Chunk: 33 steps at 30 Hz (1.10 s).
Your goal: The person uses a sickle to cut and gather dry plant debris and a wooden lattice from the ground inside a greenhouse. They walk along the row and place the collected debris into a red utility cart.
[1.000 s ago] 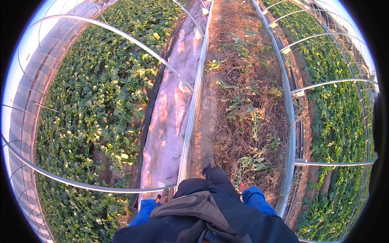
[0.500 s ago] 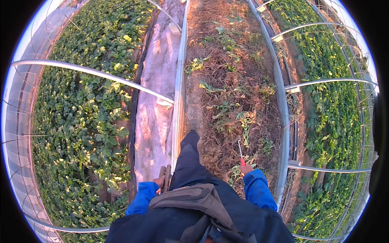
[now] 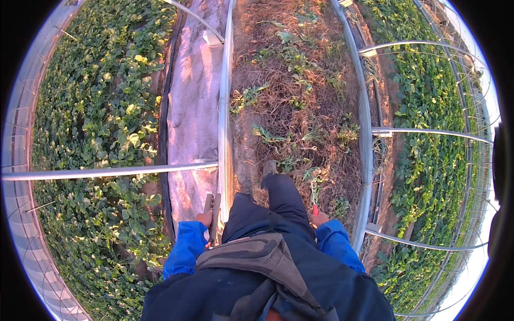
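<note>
My left hand [image 3: 204, 218] is closed around a pair of long, flat brownish strips [image 3: 216, 213], which look like wood and point forward beside my left thigh. In my right hand [image 3: 319, 218] is a thin metal tool with a red handle [image 3: 315, 209]. Its slender shaft points away from me over the dry plants, and its tip is too small to make out. Blue sleeves cover both my forearms. A brown waist bag [image 3: 243, 252] lies across my front. My legs are in mid-stride, with one boot [image 3: 270, 167] ahead on the ground.
Dry stems and scattered green weeds [image 3: 292, 128] cover the strip I walk on. Low pale barriers line it on the left [image 3: 226, 107] and right [image 3: 365, 144]. Metal hoops [image 3: 112, 172] arch out on both sides. Leafy green beds [image 3: 96, 123] lie beyond, past a pale ground sheet [image 3: 195, 101].
I have stepped forward: hoops and plants have slid toward me, and my right leg is now in front. Both hands keep their hold, and the right one has come slightly inward.
</note>
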### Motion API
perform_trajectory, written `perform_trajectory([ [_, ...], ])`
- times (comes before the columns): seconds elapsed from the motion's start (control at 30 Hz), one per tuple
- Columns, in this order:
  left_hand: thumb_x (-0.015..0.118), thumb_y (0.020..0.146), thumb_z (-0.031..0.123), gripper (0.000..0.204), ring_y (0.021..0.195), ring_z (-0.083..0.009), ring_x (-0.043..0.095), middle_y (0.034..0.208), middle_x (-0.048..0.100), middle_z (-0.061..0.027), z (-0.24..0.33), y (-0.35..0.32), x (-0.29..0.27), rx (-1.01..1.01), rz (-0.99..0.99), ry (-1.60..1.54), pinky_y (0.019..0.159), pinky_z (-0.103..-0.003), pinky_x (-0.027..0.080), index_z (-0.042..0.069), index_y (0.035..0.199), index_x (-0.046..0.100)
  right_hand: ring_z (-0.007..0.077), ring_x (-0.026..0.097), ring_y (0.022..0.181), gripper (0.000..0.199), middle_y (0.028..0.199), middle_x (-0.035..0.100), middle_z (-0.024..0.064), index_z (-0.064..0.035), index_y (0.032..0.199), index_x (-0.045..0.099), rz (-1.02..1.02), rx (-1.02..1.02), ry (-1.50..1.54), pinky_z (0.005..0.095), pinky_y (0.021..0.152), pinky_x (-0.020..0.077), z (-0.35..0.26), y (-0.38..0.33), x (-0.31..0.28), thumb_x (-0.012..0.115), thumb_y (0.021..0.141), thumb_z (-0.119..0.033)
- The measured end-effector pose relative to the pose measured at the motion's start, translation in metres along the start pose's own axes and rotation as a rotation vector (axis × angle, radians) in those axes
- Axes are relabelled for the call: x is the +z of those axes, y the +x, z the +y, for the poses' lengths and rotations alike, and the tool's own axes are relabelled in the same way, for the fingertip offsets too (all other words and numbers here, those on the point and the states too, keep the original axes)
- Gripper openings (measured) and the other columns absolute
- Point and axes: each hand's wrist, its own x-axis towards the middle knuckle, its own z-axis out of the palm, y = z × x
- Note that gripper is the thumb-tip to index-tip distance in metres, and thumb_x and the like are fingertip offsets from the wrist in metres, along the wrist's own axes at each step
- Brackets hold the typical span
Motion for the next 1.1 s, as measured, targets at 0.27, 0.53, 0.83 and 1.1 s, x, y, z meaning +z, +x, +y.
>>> perform_trajectory([
  [0.27, 0.041, 0.091, 0.058, 0.075, 0.119, -0.0479, 0.053, 0.121, 0.057, -0.0366, 0.152, 0.087, -0.080, 0.147, -0.002, 0.196, 0.103, -0.047, 0.041, -0.009, 0.119, 0.060, 0.0333, 0.068, 0.076, 0.034, 0.080, 0.069, 0.0188, -0.0005, 0.092, 0.069, 0.116, -0.329, -0.262, 0.0429, 0.071, 0.0507, -0.229, 0.127, -0.035, 0.065, 0.076, -0.029],
  [0.53, 0.044, 0.091, 0.058, 0.074, 0.109, -0.0498, 0.058, 0.110, 0.061, -0.0364, 0.348, 0.073, -0.170, 0.077, 0.142, 0.109, 0.096, -0.049, 0.045, -0.012, 0.108, 0.065, 0.0286, 0.069, 0.072, 0.036, 0.075, 0.069, 0.0158, 0.0024, 0.085, 0.070, -0.025, -0.012, -0.152, 0.0432, 0.065, 0.0508, -0.351, 0.217, -0.133, 0.068, 0.077, -0.033],
  [0.83, 0.046, 0.088, 0.062, 0.080, 0.109, -0.0495, 0.059, 0.109, 0.061, -0.0372, 0.504, 0.158, -0.225, -0.006, 0.136, 0.081, 0.095, -0.049, 0.045, -0.013, 0.107, 0.065, 0.0262, 0.066, 0.057, 0.032, 0.068, 0.067, 0.0162, 0.0067, 0.087, 0.065, -0.035, 0.049, -0.068, 0.0415, 0.054, 0.0520, -0.493, 0.286, -0.192, 0.063, 0.081, -0.024],
  [1.1, 0.048, 0.088, 0.062, 0.078, 0.108, -0.0489, 0.059, 0.108, 0.062, -0.0360, 0.682, 0.245, -0.324, -0.026, -0.026, 0.038, 0.095, -0.048, 0.046, -0.011, 0.107, 0.065, 0.0292, 0.069, 0.073, 0.042, 0.079, 0.068, 0.0194, 0.0044, 0.087, 0.070, 0.059, 0.153, -0.345, 0.0424, 0.068, 0.0530, -0.617, 0.338, -0.236, 0.069, 0.075, -0.036],
])
